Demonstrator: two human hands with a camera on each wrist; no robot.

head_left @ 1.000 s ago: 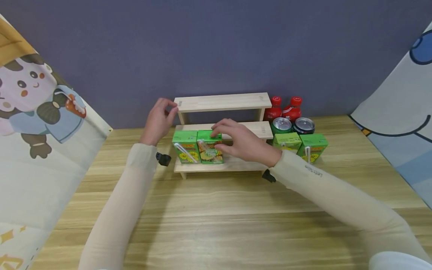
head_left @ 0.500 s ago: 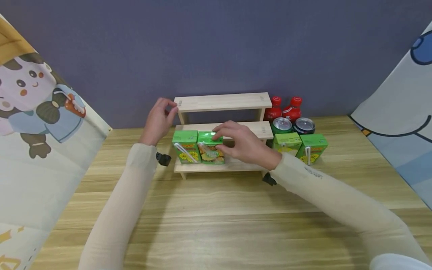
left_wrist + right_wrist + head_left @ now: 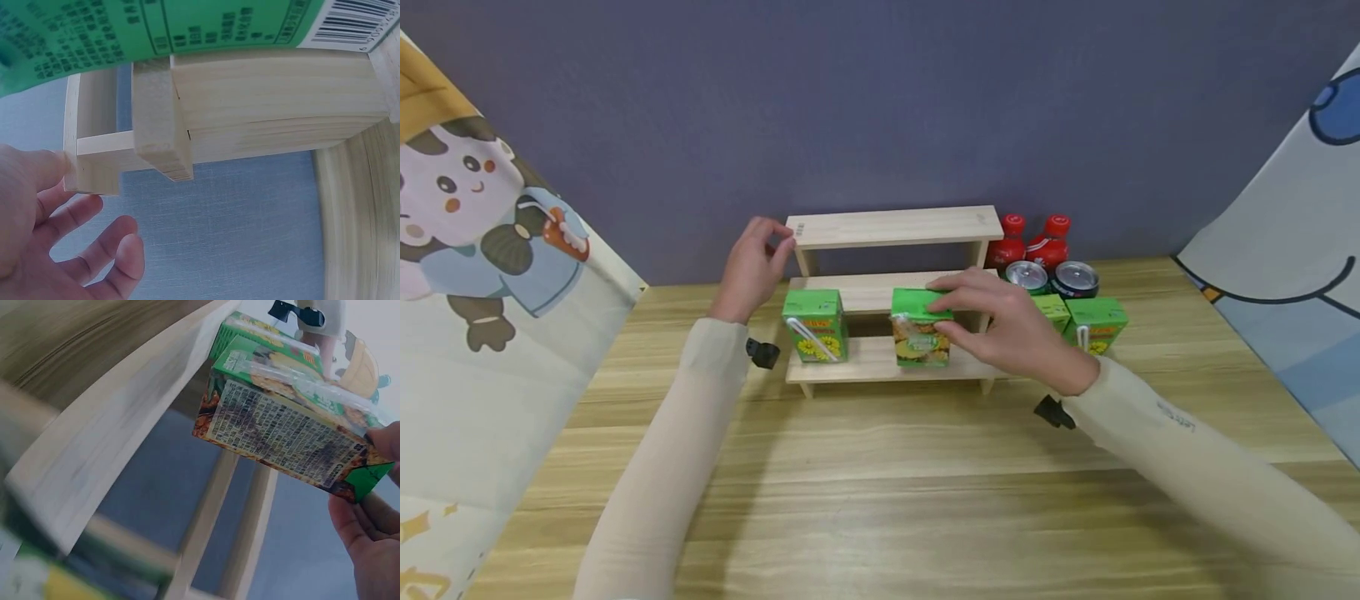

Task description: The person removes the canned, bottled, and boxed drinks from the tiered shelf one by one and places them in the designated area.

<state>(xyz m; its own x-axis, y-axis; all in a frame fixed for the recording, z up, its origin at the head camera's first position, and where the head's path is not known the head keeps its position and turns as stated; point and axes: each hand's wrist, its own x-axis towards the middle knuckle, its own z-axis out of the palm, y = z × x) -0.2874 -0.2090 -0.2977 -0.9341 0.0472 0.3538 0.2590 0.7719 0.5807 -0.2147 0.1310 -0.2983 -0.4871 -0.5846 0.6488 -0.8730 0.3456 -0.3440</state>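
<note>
My right hand (image 3: 1000, 321) holds a green drink carton (image 3: 921, 340) by its upper end, thumb in front and fingers behind. In the right wrist view the printed side of this carton (image 3: 284, 434) is turned to the camera. A second green carton (image 3: 815, 327) with a straw on its front stands at the left end of the lowest step. With thumb and fingertips my left hand (image 3: 754, 267) pinches the left end of the top board of a three-step wooden shelf (image 3: 887, 227). In the left wrist view the thumb and fingers of that hand (image 3: 56, 219) meet the board's end.
Right of the shelf stand two red-capped bottles (image 3: 1048, 242), two cans (image 3: 1077, 279) and two more green cartons (image 3: 1096, 321), one partly hidden by my right hand. A dark wall (image 3: 880, 108) rises behind. The wooden table (image 3: 880, 483) extends in front.
The carton in my right hand has moved right along the lowest step, away from the left carton, which stays put. My left hand has not moved.
</note>
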